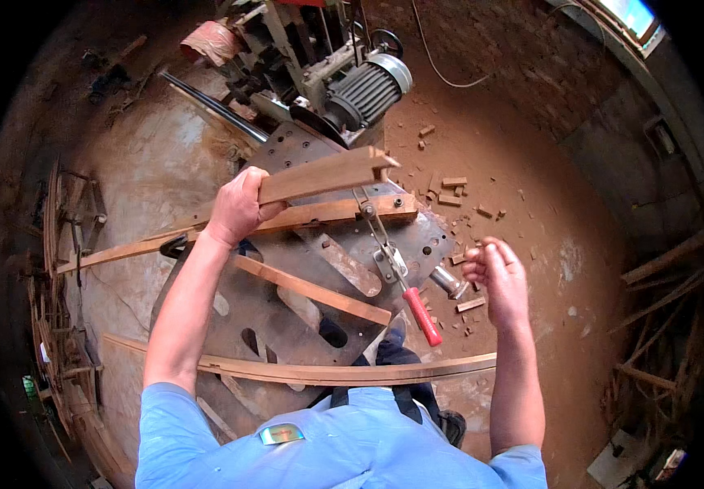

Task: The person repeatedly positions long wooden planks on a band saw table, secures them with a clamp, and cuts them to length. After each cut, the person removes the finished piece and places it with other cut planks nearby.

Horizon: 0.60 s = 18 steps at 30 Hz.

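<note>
My left hand is closed around a wooden bar with a notched right end, which slants across a metal machine table. Just in front of that bar, a wooden strip lies along the table, with a bolt at its right end. A toggle clamp with a red handle is mounted on the table, its handle pointing toward me. To the right of the clamp my right hand hangs in the air, fingers loosely curled and partly apart, with nothing visible in them. It is apart from the clamp handle.
A machine with a grey electric motor stands behind the table. A short wooden slat lies on the table; a long batten crosses close to my body. Wood offcuts litter the floor at right. Timber piles line both sides.
</note>
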Available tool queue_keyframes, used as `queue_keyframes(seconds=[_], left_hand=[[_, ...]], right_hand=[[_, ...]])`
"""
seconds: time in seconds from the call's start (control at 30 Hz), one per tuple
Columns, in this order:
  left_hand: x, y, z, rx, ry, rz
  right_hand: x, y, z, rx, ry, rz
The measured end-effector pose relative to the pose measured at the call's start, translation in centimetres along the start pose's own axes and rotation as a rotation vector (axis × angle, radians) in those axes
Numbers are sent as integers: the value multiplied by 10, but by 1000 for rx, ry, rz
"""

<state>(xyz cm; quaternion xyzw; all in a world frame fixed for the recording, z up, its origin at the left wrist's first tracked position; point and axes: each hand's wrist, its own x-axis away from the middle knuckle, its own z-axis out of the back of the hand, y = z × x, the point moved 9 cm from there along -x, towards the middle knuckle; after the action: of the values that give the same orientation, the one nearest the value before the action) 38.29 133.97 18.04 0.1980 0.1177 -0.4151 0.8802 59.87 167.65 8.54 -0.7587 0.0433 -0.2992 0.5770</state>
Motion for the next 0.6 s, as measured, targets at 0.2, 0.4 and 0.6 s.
queue_keyframes(seconds=[0.2,0.4,0.6], left_hand=[[31,46,45,67,124,-146],[63,101,63,11,178,-255],[100,134,70,58,271,-301]], right_hand=[[57,-73,-112,-309,-469,-26],[123,-48,-189,-433,-769,-439],[193,-21,-218,-651,-1053,-668]])
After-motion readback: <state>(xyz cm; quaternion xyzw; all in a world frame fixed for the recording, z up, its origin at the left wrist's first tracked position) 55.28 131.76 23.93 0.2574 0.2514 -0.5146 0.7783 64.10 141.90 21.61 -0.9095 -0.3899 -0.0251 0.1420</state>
